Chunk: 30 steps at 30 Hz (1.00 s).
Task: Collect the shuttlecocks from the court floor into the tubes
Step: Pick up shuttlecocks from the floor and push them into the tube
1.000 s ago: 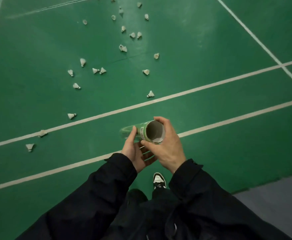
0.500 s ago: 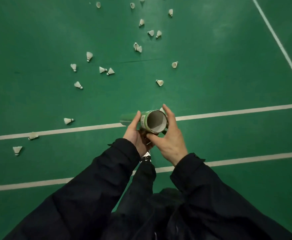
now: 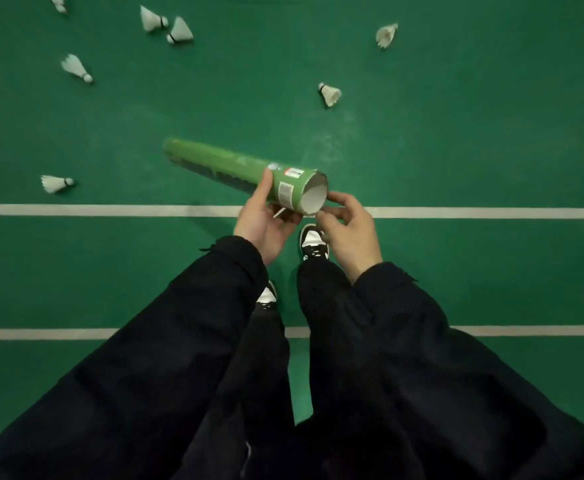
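A long green cardboard tube (image 3: 228, 164) points away to the upper left, its open mouth facing me. My left hand (image 3: 264, 220) grips it from below near the mouth. My right hand (image 3: 349, 226) touches the rim of the mouth with thumb and fingertips. Several white shuttlecocks lie on the green court floor ahead: one (image 3: 330, 94) just beyond the tube, one (image 3: 386, 35) further right, a pair (image 3: 167, 26) at the top, one (image 3: 76, 68) at left and one (image 3: 55, 183) near the white line.
Two white court lines (image 3: 491, 213) (image 3: 41, 333) cross the floor from side to side. My black-and-white shoes (image 3: 313, 241) stand between them, below the tube. Black sleeves and trousers fill the lower part of the view.
I have stepped forward, so the shuttlecocks are nearer and larger. The tube has tilted away to the upper left, showing its length. My right hand has slipped from around the mouth to its rim.
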Available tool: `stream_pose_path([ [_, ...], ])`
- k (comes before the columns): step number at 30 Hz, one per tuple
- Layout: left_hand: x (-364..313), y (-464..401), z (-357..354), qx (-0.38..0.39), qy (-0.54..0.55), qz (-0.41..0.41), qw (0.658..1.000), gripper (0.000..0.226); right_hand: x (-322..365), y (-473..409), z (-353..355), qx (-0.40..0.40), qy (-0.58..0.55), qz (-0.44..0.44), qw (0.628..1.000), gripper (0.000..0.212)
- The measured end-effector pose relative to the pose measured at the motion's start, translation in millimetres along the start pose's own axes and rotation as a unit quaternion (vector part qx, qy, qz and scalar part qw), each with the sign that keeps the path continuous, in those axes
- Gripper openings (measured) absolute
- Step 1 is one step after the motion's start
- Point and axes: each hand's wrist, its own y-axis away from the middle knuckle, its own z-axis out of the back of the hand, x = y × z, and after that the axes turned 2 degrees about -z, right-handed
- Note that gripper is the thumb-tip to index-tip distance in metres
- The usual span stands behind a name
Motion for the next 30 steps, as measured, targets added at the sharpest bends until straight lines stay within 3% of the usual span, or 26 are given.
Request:
stream_pose_path([
  [5,28.6,-143.9,9.9,-0.03,-0.012,-0.033,0.999,0.062,-70.1,-145.4,-6.6,0.029,0.02,-0.043,0.998,0.03],
  [13,44.9,-310.2,65.7,-0.022,-0.027,-0.079,0.996,0.059,-182.3,-312.6,-44.1,0.039,0.029,-0.094,0.994,0.03],
  [20,29.5,-403.6,59.3,0.032,-0.062,-0.098,0.993,0.057,-244.0,-420.3,-89.2,-0.02,0.091,-0.065,0.994,0.07],
  [22,23.8,-415.4,53.5,0.039,-0.073,-0.105,0.991,0.057,-253.1,-434.4,-94.2,-0.024,0.093,-0.081,0.992,0.065],
  [23,21.4,-417.9,51.0,0.04,-0.075,-0.105,0.991,0.057,-251.8,-436.2,-93.8,-0.035,0.078,-0.074,0.994,0.052],
  [25,16.4,-417.1,46.4,0.041,-0.068,-0.101,0.992,0.057,-230.7,-426.6,-86.3,-0.094,-0.007,-0.029,0.995,0.017],
  [26,14.3,-414.0,44.3,0.041,-0.063,-0.099,0.992,0.058,-213.2,-414.5,-80.4,-0.123,-0.072,0.007,0.99,0.011],
  [28,13.2,-407.7,40.7,0.044,-0.055,-0.098,0.993,0.06,-182.0,-387.3,-67.6,-0.118,-0.187,0.1,0.97,0.014],
  [30,16.1,-401.4,34.3,0.049,-0.045,-0.105,0.992,0.066,-159.6,-361.2,-61.3,-0.069,-0.198,0.195,0.958,0.019],
])
